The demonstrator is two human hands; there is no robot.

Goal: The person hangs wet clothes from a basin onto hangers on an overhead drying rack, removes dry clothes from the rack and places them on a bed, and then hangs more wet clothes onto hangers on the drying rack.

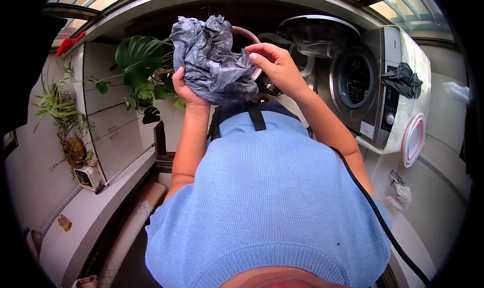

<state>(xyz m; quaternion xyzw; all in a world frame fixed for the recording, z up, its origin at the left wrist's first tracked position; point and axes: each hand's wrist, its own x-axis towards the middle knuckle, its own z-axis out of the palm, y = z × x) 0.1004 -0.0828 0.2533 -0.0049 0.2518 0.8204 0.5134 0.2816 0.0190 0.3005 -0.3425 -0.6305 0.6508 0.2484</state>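
A crumpled grey cloth [214, 61], wrinkled and bunched up, is held up in front of my body. My left hand [190, 90] grips it from the lower left, with the thumb showing on its near side. At the cloth's right edge, my right hand [275, 64] pinches with thumb and index finger; the exact contact is small and partly hidden. Behind the cloth, part of the rim of a pinkish round tub [245, 33] shows. To the right stands a front-loading washing machine [370, 114], its round bowl-shaped glass door [317, 36] swung open.
A dark crumpled cloth [403, 80] and a folded pink-rimmed basin [414, 139] are at the machine's top side. Leafy plants [141, 58] stand left of the cloth, beside white drawers [118, 142]. A tap [397, 178] juts out at lower right. A black cable [373, 202] runs across my right side.
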